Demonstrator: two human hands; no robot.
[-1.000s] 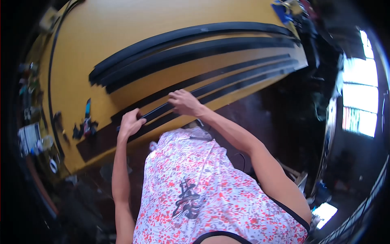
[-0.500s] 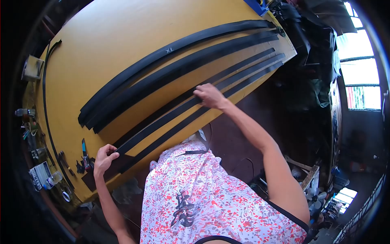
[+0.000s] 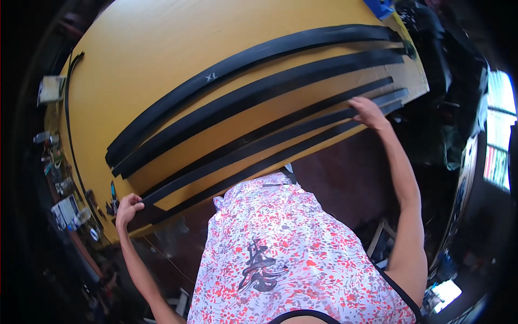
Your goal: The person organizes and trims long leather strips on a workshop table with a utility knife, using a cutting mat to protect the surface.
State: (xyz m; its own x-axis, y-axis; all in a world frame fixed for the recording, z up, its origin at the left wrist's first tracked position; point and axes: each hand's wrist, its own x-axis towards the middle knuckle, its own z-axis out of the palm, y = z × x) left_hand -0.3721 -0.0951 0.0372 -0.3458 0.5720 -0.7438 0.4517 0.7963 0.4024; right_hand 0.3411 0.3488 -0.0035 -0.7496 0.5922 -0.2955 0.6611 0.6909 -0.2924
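Several long black strips lie across the yellow table (image 3: 156, 65). My left hand (image 3: 129, 209) pinches the left end of a flat black strip (image 3: 259, 145) between thumb and fingers, at the table's front left. Far along the same strip, my right hand (image 3: 368, 113) has its fingers curled over it near its right end. A thinner black strip (image 3: 245, 141), marked L, lies just behind. Another narrow strip (image 3: 280, 161) runs along the front edge. Farther back are two wider curved bands, one marked XL (image 3: 211, 77) and one unmarked (image 3: 259, 96).
A utility knife (image 3: 113, 190) and dark hand tools lie left of my left hand. A thin black cord (image 3: 68, 119) follows the left edge, beside small containers and a labelled box (image 3: 66, 212). A blue object (image 3: 380, 8) sits at the far right corner; dark sheeting (image 3: 453, 70) hangs beyond.
My right hand has moved right along the strip, from near its middle toward its right end. My left hand stays at the left end. The view has shifted slightly.
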